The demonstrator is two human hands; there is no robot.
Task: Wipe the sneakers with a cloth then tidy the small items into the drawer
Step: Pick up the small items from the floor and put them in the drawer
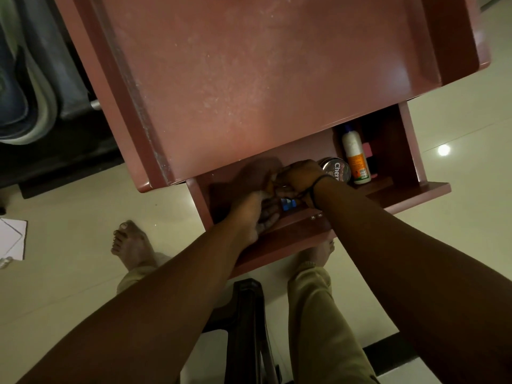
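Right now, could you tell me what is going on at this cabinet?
A person has both hands in the open drawer of a reddish cabinet. The left hand and right hand meet over small items; what they hold is unclear. A polish tin and a white bottle already lie inside.

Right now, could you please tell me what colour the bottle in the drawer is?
White with an orange label band, on the bottle in the head view.

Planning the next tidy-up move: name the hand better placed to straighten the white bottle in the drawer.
Right hand, probably: it is beside the round tin, next to the white bottle. The left hand is farther away.
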